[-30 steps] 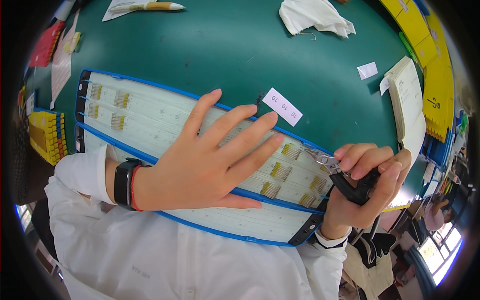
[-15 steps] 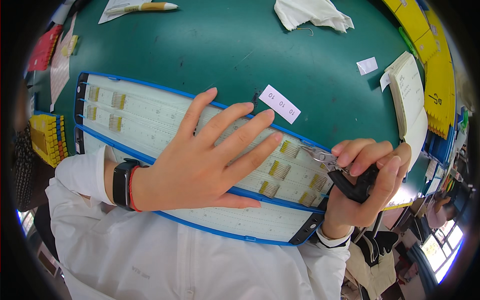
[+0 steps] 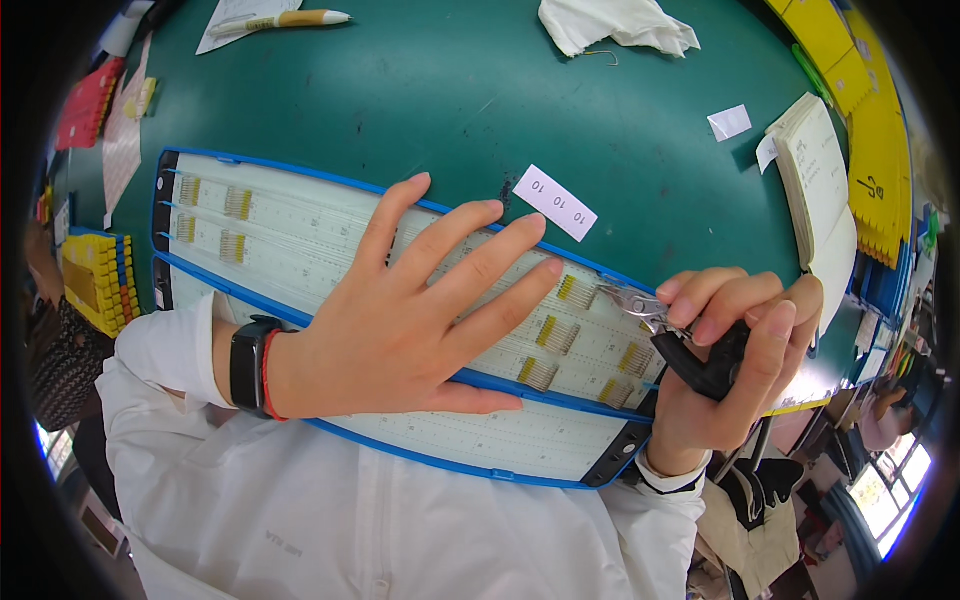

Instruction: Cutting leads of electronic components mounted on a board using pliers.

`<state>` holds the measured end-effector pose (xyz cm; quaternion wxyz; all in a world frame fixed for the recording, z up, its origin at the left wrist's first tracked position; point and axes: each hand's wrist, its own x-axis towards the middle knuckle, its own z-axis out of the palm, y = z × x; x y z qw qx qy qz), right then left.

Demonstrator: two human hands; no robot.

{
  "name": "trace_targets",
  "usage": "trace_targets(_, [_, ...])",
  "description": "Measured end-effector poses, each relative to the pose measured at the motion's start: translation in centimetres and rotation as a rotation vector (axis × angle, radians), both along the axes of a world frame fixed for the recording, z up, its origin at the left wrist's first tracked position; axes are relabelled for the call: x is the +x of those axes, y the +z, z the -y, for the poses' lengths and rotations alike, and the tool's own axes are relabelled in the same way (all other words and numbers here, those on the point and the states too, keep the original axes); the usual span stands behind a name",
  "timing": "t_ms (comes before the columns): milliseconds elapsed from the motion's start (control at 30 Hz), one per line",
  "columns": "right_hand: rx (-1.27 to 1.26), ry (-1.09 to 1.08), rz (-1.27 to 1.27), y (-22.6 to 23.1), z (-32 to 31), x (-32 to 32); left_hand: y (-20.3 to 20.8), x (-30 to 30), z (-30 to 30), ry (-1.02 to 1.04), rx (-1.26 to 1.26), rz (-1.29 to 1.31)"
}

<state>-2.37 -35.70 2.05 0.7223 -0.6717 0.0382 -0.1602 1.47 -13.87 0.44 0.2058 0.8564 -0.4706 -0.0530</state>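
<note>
Spread flat with its fingers apart, my left hand (image 3: 400,315) lies across the middle of a long blue-edged case (image 3: 310,200) with ruled white panels. It covers part of the panels. My right hand (image 3: 735,345) is closed around small pliers (image 3: 690,360) with black grips and metal jaws. The jaw tips point left, over the right end of the case beside a row of yellow-topped pins (image 3: 577,292). More small groups of these pins (image 3: 238,203) sit at the left end. Whether the jaws touch anything is too small to tell.
Beyond the case's far edge lies a white label (image 3: 556,203) on the green table (image 3: 400,100). Farther off are a white cloth (image 3: 615,25), a thin bent wire (image 3: 603,54), a pen (image 3: 290,19) and a small paper (image 3: 729,123). An open notebook (image 3: 815,185) lies right, yellow folders (image 3: 875,150) behind it.
My hands and the pliers have barely moved. The view has shifted slightly, so the things at the far side of the table appear a little higher.
</note>
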Motion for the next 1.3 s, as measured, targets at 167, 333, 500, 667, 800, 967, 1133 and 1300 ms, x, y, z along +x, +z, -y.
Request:
trace_targets(167, [0.011, 0.025, 0.003, -0.2, 0.2, -0.1, 0.0, 0.0, -0.1, -0.003, 0.008, -0.008])
trace_targets(333, [-0.092, 0.001, 0.052, 0.3, 0.2, -0.1, 0.0, 0.3, -0.2, 0.002, 0.0, -0.017])
trace_targets(500, [-0.79, -0.136, -0.085, 3.0, 4.8, -1.1, -0.4, 0.2, -0.5, -0.001, -0.075, -0.008])
trace_targets(667, [-1.131, 0.19, -0.191, 3.0, 5.5, 1.8, -0.5, 0.0, -0.5, -0.022, -0.091, -0.014])
trace_targets(800, [-1.162, 0.385, -0.124, 2.8, 3.8, 6.9, -0.3, -0.5, -0.7, -0.033, -0.118, 0.034])
trace_targets(967, [-1.341, 0.46, 0.126, 0.1, 2.1, 9.9, -0.9, -0.4, -0.5, -0.039, -0.172, 0.022])
trace_targets(1133, [-1.34, 0.394, -0.047, 1.5, 1.5, 7.1, -1.2, -0.3, -1.0, -0.047, -0.191, 0.041])
trace_targets(1300, [-1.11, 0.379, -0.206, 2.3, 0.5, 8.8, -1.0, -0.1, -1.6, -0.061, -0.184, 0.052])
